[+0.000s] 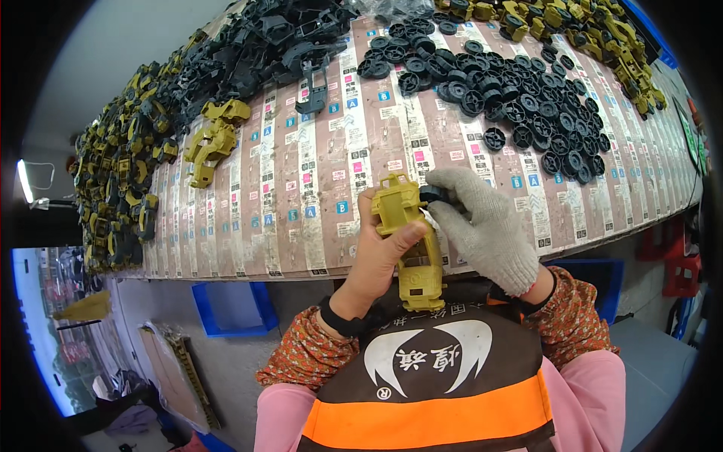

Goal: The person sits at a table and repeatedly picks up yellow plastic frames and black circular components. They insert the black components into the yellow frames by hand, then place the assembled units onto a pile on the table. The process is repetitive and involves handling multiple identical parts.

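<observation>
My bare left hand (pixel 376 260) is closed around a yellow plastic toy vehicle body (pixel 420 277), its thumb across the narrow middle. The body is held lengthwise over the table's near edge. My right hand (pixel 486 230), in a grey knitted glove, pinches a black toy wheel (pixel 431 193) against the right side of the body's far end. Glove fingers cover much of the wheel, so I cannot tell whether it is seated. Beyond my hands lies a heap of black wheels (pixel 520 98). Another yellow vehicle body (pixel 215 143) rests by itself to the left.
Dark plastic parts (pixel 256 49) are piled at the back left, beside a long heap of yellow vehicles with wheels (pixel 120 173). More yellow bodies (pixel 617 45) lie at the far right. Blue crates (pixel 235 309) stand below the table edge (pixel 316 273); a red stool (pixel 681 260) is at right.
</observation>
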### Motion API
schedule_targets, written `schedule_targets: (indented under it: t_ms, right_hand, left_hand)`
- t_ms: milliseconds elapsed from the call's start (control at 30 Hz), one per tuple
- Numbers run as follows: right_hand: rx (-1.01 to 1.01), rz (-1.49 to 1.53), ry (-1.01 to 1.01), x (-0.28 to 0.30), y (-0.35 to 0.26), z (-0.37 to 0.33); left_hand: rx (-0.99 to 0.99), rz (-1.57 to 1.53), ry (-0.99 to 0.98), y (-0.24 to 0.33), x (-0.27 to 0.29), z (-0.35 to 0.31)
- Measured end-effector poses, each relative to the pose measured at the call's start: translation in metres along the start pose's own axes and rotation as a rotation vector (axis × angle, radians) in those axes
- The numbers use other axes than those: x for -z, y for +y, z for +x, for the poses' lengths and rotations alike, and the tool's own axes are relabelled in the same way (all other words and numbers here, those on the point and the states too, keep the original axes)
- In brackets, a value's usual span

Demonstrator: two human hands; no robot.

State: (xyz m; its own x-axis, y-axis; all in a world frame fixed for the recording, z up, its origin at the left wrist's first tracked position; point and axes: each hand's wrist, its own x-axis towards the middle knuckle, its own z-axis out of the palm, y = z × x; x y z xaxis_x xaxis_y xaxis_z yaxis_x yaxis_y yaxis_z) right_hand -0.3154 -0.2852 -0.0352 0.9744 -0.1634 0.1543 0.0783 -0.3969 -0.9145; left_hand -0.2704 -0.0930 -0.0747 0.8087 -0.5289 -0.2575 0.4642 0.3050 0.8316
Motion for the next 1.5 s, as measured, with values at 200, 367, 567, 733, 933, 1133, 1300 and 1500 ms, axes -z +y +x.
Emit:
schedule_targets:
  t_ms: [200, 367, 567, 733, 933, 1133, 1300, 1500]
  right_hand:
    - [-0.048, 0.024, -0.01, -0.005, -0.006, -0.008]
    - [0.01, 0.011, 0.019, -0.008, 0.002, -0.016]
    - [0.094, -0.102, 0.004, -0.01, -0.001, -0.025]
    - [0.041, 0.006, -0.036, -0.009, 0.004, -0.026]
    - [-0.033, -0.064, -0.097, 0.003, -0.006, -0.025]
    - [0.067, -0.361, -0.117, 0.041, 0.008, 0.024]
    - [0.17, -1.047, -0.017, 0.087, 0.05, 0.073]
    - [0.224, -1.136, -0.168, 0.084, 0.05, 0.078]
  left_hand:
    - [-0.118, 0.145, 0.02, -0.008, -0.003, -0.003]
    - [-0.246, 0.253, 0.041, -0.017, -0.004, -0.005]
    - [-0.438, 0.514, 0.015, -0.027, -0.004, -0.007]
    - [-0.413, 0.402, -0.031, -0.035, -0.003, -0.01]
    - [-0.332, 0.47, -0.146, -0.033, 0.003, -0.009]
    - [-0.063, 0.198, -0.109, -0.011, -0.004, 0.0]
    - [0.045, -0.21, -0.016, 0.024, 0.001, 0.001]
    - [0.002, -0.341, 0.165, 0.03, 0.023, 0.005]
